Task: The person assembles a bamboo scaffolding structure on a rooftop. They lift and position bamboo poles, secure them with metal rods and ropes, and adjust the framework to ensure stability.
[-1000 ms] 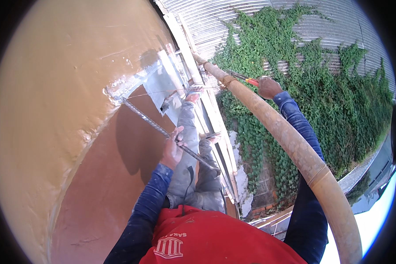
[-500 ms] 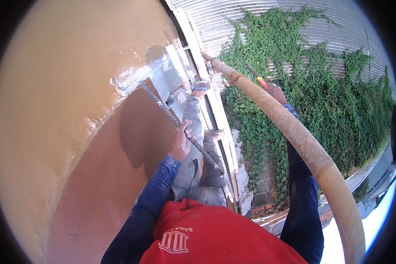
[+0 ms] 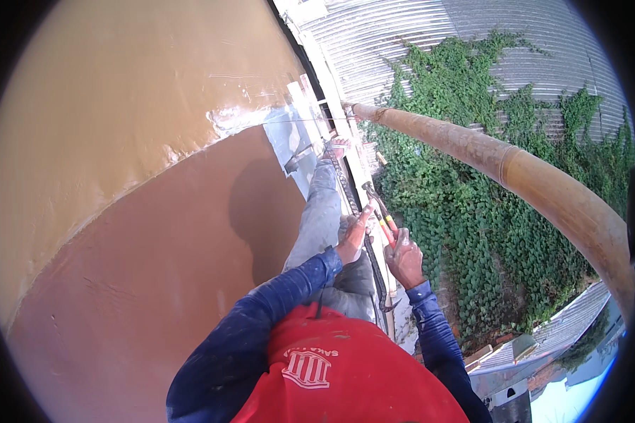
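My left hand (image 3: 355,238) is closed around a long, dark, rough-surfaced metal bar (image 3: 375,268), which slants along the ledge and has a small hook at its near end. Close beside it on the right, my right hand (image 3: 406,259) grips pincers (image 3: 387,227) with red and yellow handles. Their dark head points away from me, just beyond my left fingertips, and its jaws look too small to read. Both hands are in front of my legs, above the narrow boards.
My feet rest on narrow pale boards (image 3: 352,166) beside a brown-painted wall (image 3: 169,211). A bamboo pole (image 3: 466,134) crosses at right, with thin wire at its far end. Beyond it, lower down, lie green vines (image 3: 473,233) and a corrugated roof (image 3: 374,35).
The pincers have come from beyond the bamboo pole in to the bar, with my right hand. My left hand has moved right, swinging the bar off the wall to lie along the ledge.
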Demonstrator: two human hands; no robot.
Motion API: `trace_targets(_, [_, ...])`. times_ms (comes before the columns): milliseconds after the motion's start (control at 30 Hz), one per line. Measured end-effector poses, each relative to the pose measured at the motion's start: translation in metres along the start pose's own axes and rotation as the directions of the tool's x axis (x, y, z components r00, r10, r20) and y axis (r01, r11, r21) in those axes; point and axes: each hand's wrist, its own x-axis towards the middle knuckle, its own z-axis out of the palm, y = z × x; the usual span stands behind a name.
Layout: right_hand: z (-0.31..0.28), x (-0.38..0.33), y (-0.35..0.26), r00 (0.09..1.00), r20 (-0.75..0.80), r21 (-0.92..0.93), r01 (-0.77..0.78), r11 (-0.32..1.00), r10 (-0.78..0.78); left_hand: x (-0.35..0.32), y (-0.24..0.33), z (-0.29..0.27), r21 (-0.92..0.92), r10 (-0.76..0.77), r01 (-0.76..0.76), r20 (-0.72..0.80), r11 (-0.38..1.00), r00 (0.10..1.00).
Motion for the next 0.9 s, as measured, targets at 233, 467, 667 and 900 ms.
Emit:
trace_targets(233, [0.038,-0.078,0.041,0.978,-0.045,-0.059,0.199,0.978,-0.202,-0.023,-0.056,0.013,0.134,-0.050,0.038,0.082,0.990,0.995])
trace_targets(467, [0.023,-0.148,0.096,0.986,-0.080,0.039,0.150,0.988,-0.147,-0.061,-0.110,0.045,0.441,0.238,-0.354,0.297,0.825,0.925])
trace_targets(667, [-0.084,-0.199,0.070,0.711,-0.547,-0.413,0.231,0.881,-0.443,-0.109,-0.143,0.065,0.688,0.052,-0.389,0.456,0.613,0.888])
trace_targets(900, [-0.061,-0.215,0.108,0.999,-0.040,-0.563,-0.050,0.825,0.033,-0.102,-0.139,0.089,0.469,-0.168,-0.877,0.861,-0.109,0.481])
